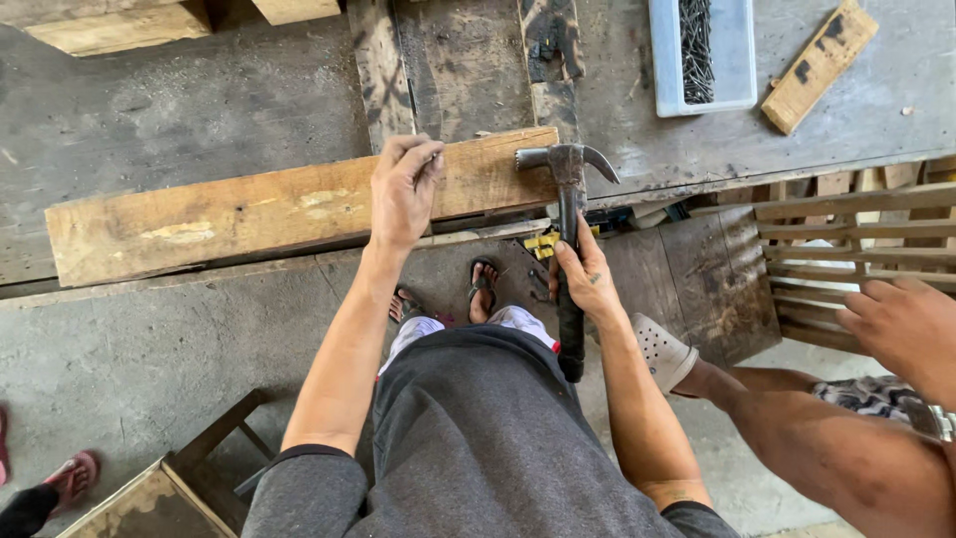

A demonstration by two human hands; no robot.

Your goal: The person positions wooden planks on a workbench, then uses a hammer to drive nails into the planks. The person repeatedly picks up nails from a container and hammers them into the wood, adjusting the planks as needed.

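The right hand [586, 271] grips the hammer [570, 249] upright, head away; the left hand [403, 189] pinches at the plank [249, 214], which lies crosswise.

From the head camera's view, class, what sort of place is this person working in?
Most likely a rough woodworking shop: the left hand steadies a wooden plank on a worn workbench, the right hand grips a claw hammer, and a tray of nails sits nearby.

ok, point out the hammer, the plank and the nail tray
hammer [568, 164]: head view, on its metal head.
plank [229, 214]: head view, on its top face.
nail tray [732, 60]: head view, on its bare floor.
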